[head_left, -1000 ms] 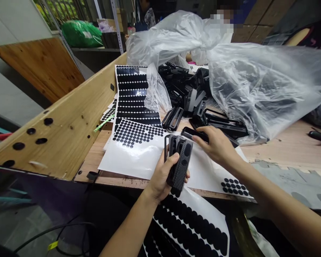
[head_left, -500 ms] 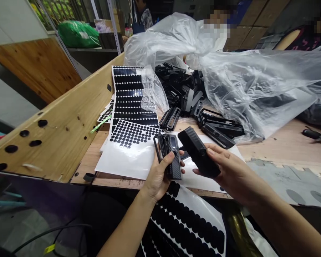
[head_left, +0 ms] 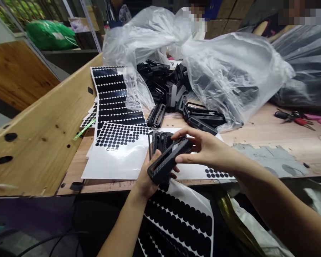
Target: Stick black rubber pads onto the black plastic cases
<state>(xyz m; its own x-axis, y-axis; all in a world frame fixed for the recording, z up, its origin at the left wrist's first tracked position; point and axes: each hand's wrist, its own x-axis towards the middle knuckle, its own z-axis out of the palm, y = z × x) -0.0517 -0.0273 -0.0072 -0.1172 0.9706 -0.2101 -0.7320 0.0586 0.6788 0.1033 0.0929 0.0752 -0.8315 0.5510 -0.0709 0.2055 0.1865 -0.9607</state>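
Note:
My left hand [head_left: 147,175] is wrapped round a few black slotted plastic parts [head_left: 158,140], held upright over the table's front edge. Between the fingertips and thumb of my right hand [head_left: 198,146] is one more black slotted part [head_left: 168,160], textured like carbon fibre. It lies slantwise in front of those in the left hand and covers part of them. Under the hands, a white sheet [head_left: 115,167] rests on the table, with small black round stickers [head_left: 120,135] on a sheet at its upper end. Another sheet of larger black round stickers [head_left: 182,217] hangs below the table edge.
A heap of similar black parts [head_left: 163,85] lies beneath a clear plastic bag [head_left: 219,67]. A long sticker sheet [head_left: 111,92] is at the left, beside a wooden side board [head_left: 48,132]. Red-handled pliers [head_left: 299,119] lie at the right. People sit at the back.
My right hand has moved left and turned its part, bringing it in front of the left hand's parts. The part's slotted side now shows. The whole view has shifted to the right.

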